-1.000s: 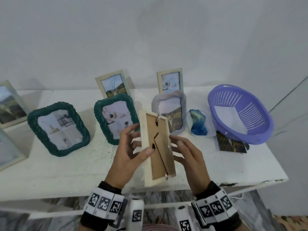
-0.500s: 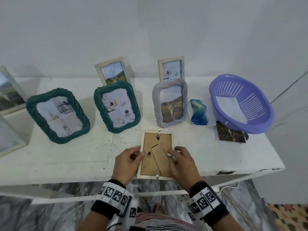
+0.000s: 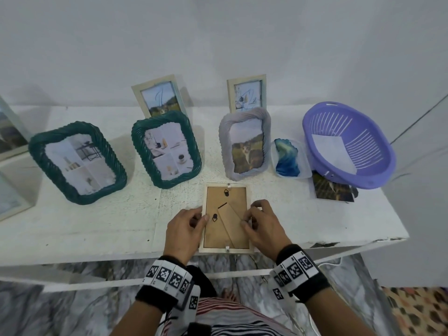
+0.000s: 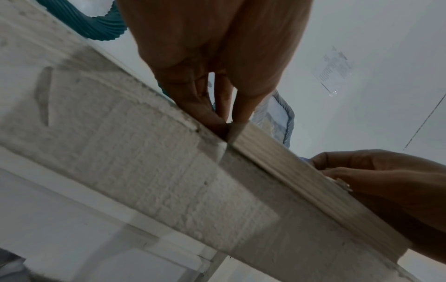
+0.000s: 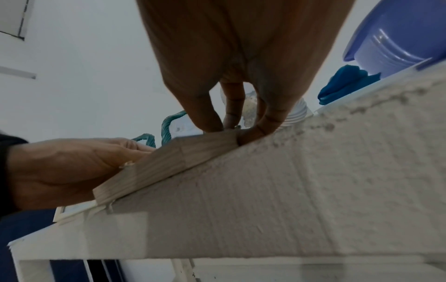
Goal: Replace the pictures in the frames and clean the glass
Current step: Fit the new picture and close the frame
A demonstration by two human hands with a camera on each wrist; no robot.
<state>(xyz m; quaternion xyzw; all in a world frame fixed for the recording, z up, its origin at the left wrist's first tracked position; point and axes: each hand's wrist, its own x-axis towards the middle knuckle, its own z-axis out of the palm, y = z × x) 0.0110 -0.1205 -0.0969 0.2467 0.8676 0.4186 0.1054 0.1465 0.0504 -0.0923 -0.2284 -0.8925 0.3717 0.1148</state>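
A small pale wooden frame point(image 3: 226, 249) lies face down near the table's front edge. Its brown backing board and folded stand face up. My left hand point(image 3: 201, 217) pinches the frame's left rail, thumb on top and fingers curled against the outer side. My right hand point(image 3: 246, 219) grips the right rail the same way. In the left wrist view my left fingers point(image 4: 239, 112) meet the frame's edge point(image 4: 289, 167). The right wrist view has my right fingers point(image 5: 210, 122) on the frame's point(image 5: 169, 164) corner. The glass and picture are hidden underneath.
Two green woven frames point(image 3: 77, 163) point(image 3: 167, 149) and a grey frame point(image 3: 244, 144) stand behind, with two pale frames point(image 3: 160, 95) point(image 3: 247, 93) at the wall. To the right are a blue cloth point(image 3: 287, 156), a purple basket point(image 3: 371, 175) holding white paper, and photo prints point(image 3: 332, 190).
The wooden frame was held upright in the air a second ago and now lies face down on the table. Both hands came down with it and stay on its side rails.
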